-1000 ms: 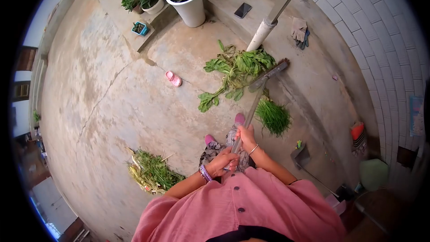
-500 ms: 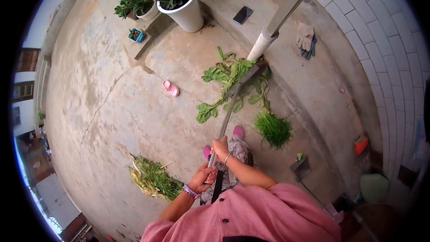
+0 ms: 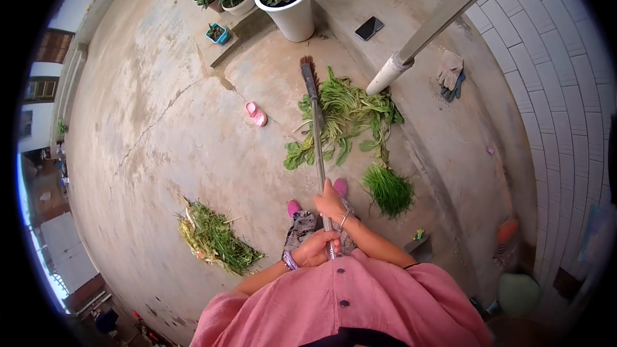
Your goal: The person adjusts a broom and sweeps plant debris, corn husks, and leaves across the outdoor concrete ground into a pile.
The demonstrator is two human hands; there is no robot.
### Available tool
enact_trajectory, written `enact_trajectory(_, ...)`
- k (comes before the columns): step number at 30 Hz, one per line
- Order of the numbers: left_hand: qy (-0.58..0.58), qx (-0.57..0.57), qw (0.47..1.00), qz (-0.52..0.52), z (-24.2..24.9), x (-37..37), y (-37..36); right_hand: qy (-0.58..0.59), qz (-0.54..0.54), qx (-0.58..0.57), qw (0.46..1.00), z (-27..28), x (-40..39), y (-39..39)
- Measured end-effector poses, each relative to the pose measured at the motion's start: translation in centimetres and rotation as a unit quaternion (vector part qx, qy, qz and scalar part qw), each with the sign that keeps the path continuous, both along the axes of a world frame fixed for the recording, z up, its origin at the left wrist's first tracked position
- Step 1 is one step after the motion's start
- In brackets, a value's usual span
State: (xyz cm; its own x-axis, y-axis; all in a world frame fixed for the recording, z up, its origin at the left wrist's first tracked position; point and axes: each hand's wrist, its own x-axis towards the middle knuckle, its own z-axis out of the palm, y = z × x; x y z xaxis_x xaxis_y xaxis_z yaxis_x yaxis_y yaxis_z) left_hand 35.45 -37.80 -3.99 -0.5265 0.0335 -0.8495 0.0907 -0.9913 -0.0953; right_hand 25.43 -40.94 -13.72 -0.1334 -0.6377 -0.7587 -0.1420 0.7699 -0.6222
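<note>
A long-handled broom (image 3: pixel 317 132) runs from my body out over the floor, its dark bristled head (image 3: pixel 310 76) at the upper left of a heap of leafy greens (image 3: pixel 350 109). Around the upper part of the handle, close to my shirt, my left hand (image 3: pixel 318 249) is closed. Farther down the handle, my right hand (image 3: pixel 330 201) is wrapped round it too. The handle passes over the left part of the greens. Below the heap's right side lies a bunch of thin green stalks (image 3: pixel 388 191), near my pink shoes (image 3: pixel 340 186).
A second pile of greens (image 3: pixel 218 239) lies at lower left. A pink clog (image 3: pixel 256 114) sits left of the leafy heap. A post (image 3: pixel 389 72) stands beside it. Beyond are a white planter (image 3: pixel 289 16), a phone (image 3: pixel 369 28), gloves (image 3: pixel 451 74) and a tiled wall (image 3: pixel 520 32).
The broom head has swung left and away from over the right side of the greens. Both hands have shifted slightly right, the left one closer to my shirt. The view has shifted somewhat.
</note>
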Motion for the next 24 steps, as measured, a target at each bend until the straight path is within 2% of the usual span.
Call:
enact_trajectory(1, 0.046, 0.007, 0.999, 0.005, -0.7, -1.0, 0.0, 0.057, 0.007, -0.029, 0.998, -3.2, -0.7, 0.7)
enact_trajectory(2, 0.092, 0.013, 0.996, 0.011, -1.5, -2.2, -0.1, 0.036, -0.021, -0.037, 0.998, -2.1, -2.4, 0.3)
enact_trajectory(4, 0.119, 0.020, 0.992, 0.034, -3.8, -4.3, -0.9, 0.004, -0.070, -0.031, 0.997, -1.5, -5.5, -1.2)
enact_trajectory(8, 0.122, 0.059, 0.987, 0.084, -7.2, -7.7, -3.1, -0.024, -0.125, -0.004, 0.992, -5.9, -9.0, -2.6)
enact_trajectory(10, 0.041, 0.073, 0.992, 0.095, -9.8, -8.0, -2.8, -0.042, -0.165, 0.053, 0.984, -7.4, -8.3, -3.4)
enact_trajectory(12, 0.004, 0.093, 0.986, 0.138, -10.7, -7.1, -2.2, -0.137, -0.149, 0.090, 0.975, -9.6, -6.9, -2.9)
enact_trajectory(13, -0.018, 0.117, 0.983, 0.139, -10.9, -7.0, -1.8, -0.141, -0.130, 0.093, 0.977, -10.4, -6.1, -2.4)
enact_trajectory(14, -0.019, 0.118, 0.981, 0.154, -10.1, -6.8, -1.1, -0.178, -0.132, 0.118, 0.968, -10.3, -4.9, -1.6)
enact_trajectory(16, -0.129, 0.052, 0.981, 0.132, -7.6, -5.2, -0.3, -0.236, -0.123, 0.137, 0.954, -9.8, -2.4, -0.8)
enact_trajectory(19, -0.161, 0.057, 0.968, 0.183, -6.2, -4.2, 1.3, -0.309, -0.091, 0.142, 0.936, -7.6, -0.3, 0.0)
enact_trajectory(21, -0.157, 0.047, 0.968, 0.191, -4.4, -4.6, 1.0, -0.329, -0.032, 0.153, 0.931, -5.3, 0.3, -0.5)
enact_trajectory(22, -0.167, 0.040, 0.962, 0.213, -3.5, -5.1, 0.8, -0.354, -0.033, 0.166, 0.920, -5.0, 0.4, -0.7)
enact_trajectory(23, -0.151, 0.042, 0.969, 0.191, -2.7, -5.4, 0.8, -0.380, -0.036, 0.179, 0.907, -4.9, 0.4, -0.5)
enact_trajectory(24, -0.124, 0.035, 0.968, 0.216, -1.9, -5.7, 0.9, -0.369, -0.061, 0.174, 0.911, -4.0, 0.2, -0.2)
